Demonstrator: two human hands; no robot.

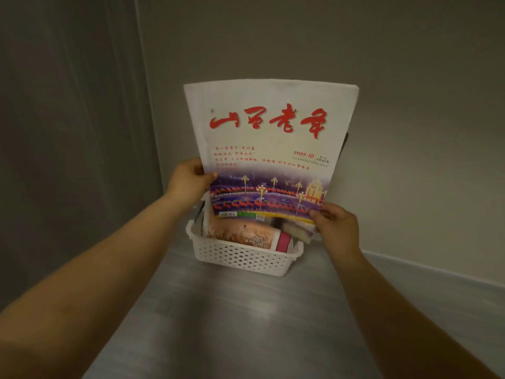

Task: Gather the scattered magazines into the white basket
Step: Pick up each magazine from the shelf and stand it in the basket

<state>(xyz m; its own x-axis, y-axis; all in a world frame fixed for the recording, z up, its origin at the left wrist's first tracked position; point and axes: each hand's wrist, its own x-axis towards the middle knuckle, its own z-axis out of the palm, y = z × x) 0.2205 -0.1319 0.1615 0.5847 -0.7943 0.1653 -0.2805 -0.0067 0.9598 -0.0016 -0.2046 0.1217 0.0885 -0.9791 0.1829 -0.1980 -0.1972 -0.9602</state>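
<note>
A white magazine (269,149) with red calligraphy and a purple night scene stands upright above the white basket (240,255). My left hand (188,179) pinches its left edge, thumb on the cover. My right hand (336,222) grips its lower right corner. The perforated basket sits on the grey floor in a corner and holds several other magazines (243,233), one with an orange-brown cover, standing on edge. The held magazine hides the back of the basket.
Pale walls (410,105) meet in the corner right behind the basket, with a grey panel (68,132) on the left. A skirting board runs along the right wall. Grey floor (232,324) stretches toward me between my forearms.
</note>
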